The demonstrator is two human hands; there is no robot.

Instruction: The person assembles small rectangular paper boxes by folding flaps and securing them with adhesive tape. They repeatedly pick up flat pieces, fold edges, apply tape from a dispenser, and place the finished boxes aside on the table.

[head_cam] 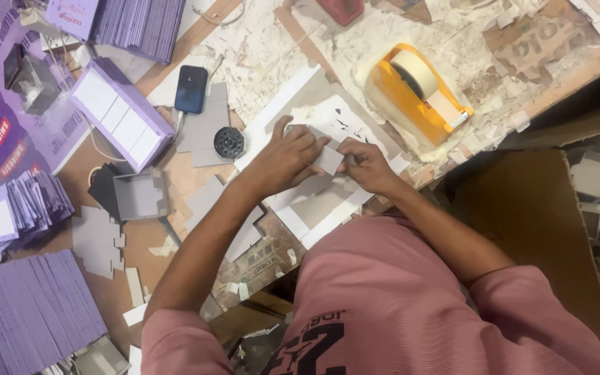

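Sitting upper right of the hands is a yellow tape holder [418,94]; a phone [191,89] lies upper left. Left hand [285,158] and right hand [366,165] both pinch a small grey card [329,160] mid-frame.

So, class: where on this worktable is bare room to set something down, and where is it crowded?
Bare patches: the brown tabletop between the grey box and the left hand's forearm, and the cardboard sheet right of the right hand. Crowded: the purple card stacks along the left edge and around the tape dispenser.
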